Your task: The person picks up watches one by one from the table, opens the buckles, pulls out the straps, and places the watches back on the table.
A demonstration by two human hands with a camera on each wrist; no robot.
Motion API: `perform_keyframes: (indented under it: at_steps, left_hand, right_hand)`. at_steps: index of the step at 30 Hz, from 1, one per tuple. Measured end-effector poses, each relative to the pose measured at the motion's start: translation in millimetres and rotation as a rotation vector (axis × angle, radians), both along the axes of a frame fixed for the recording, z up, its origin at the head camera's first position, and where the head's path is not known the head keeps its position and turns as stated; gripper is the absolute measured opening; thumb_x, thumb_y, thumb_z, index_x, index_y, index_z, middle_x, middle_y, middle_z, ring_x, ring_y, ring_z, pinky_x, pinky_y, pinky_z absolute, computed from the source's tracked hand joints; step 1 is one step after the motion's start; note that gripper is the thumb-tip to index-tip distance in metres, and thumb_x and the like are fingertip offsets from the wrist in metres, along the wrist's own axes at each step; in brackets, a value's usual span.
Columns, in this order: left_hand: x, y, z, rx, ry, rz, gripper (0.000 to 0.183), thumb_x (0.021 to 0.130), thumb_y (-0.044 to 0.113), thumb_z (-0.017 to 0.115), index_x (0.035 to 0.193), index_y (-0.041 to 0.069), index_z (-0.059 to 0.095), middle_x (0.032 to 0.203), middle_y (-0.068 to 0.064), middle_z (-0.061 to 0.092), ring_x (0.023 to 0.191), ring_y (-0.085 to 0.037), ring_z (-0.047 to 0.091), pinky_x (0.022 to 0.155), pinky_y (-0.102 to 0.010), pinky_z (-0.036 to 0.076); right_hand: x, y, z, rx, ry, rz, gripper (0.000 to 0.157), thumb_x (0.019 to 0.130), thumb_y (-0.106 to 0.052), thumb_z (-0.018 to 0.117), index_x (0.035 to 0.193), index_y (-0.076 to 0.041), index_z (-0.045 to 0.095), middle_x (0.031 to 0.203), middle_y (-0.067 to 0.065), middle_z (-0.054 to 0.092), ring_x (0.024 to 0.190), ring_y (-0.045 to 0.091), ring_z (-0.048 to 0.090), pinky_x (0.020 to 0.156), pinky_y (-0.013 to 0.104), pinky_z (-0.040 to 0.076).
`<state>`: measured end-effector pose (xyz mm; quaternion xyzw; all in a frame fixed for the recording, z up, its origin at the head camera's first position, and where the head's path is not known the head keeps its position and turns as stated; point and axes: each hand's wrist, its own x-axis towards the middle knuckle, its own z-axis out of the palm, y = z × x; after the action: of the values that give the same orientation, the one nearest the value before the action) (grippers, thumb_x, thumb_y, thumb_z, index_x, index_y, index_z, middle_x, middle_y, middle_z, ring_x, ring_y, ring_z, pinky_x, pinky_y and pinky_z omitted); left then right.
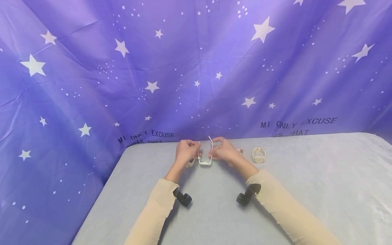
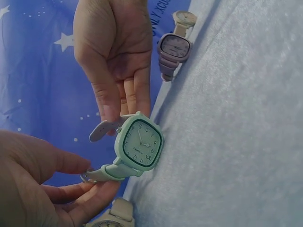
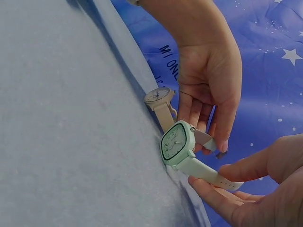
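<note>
Left hand [image 1: 185,151] pinched the buckle strap [image 2: 111,172]; right hand [image 1: 226,150], the holed strap [image 3: 200,171]. Between them was a mint-green wristwatch [image 2: 140,144].

the head view is bright and evenly lit; the grey table [image 1: 214,211] looks washed out toward its right side, soft shadows lie on it beside the sleeves [image 1: 154,207], and the curtain [image 1: 183,61] behind it looks stretched high above its right corner. both wrist views are dimmer, slightly soft.
</note>
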<state>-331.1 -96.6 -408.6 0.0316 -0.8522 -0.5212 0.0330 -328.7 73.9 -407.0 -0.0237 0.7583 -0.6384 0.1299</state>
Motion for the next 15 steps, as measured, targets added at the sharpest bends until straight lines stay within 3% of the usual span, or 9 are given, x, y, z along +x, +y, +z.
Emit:
perform_keyframes:
  at_steps: [5,9,12,15]
  left_hand:
    - [-3.0,0.4,-1.0,-0.018,-0.014,-0.004,0.027,0.095,0.019,0.07,0.102,-0.006,0.074,0.075,-0.018,0.076,0.06,-0.021,0.074,0.058,-0.025,0.06]
    - [-3.0,0.0,-1.0,0.034,-0.044,-0.034,0.029,0.096,0.018,0.069,0.108,-0.009,0.072,0.083,-0.022,0.076,0.065,-0.021,0.075,0.061,-0.028,0.062]
    - [-1.9,-1.6,-0.2,0.042,-0.057,-0.055,0.028,0.095,0.013,0.067,0.108,-0.01,0.072,0.088,-0.025,0.076,0.07,-0.025,0.076,0.064,-0.029,0.063]
    - [-1.2,-4.3,0.5,-0.027,-0.055,-0.063,0.027,0.089,0.011,0.066,0.105,-0.008,0.074,0.09,-0.024,0.076,0.072,-0.026,0.076,0.066,-0.028,0.063]
  right_hand:
    - [-1.1,1.1,-0.3,0.011,-0.001,-0.004,0.062,0.091,0.009,0.063,0.147,0.009,0.037,0.116,0.033,0.066,0.094,0.032,0.074,0.088,0.037,0.062]
    - [-2.0,0.7,-3.3,0.016,-0.005,-0.007,0.059,0.091,0.008,0.064,0.145,0.012,0.04,0.116,0.032,0.067,0.097,0.032,0.074,0.09,0.036,0.061]
    - [-1.8,0.3,-5.9,0.017,0.002,0.001,0.055,0.091,0.008,0.063,0.141,0.016,0.043,0.114,0.033,0.067,0.091,0.027,0.074,0.088,0.035,0.062]
    - [-0.3,0.4,-6.8,0.027,0.005,0.004,0.052,0.09,0.009,0.063,0.139,0.017,0.046,0.11,0.033,0.068,0.081,0.021,0.073,0.08,0.033,0.064]
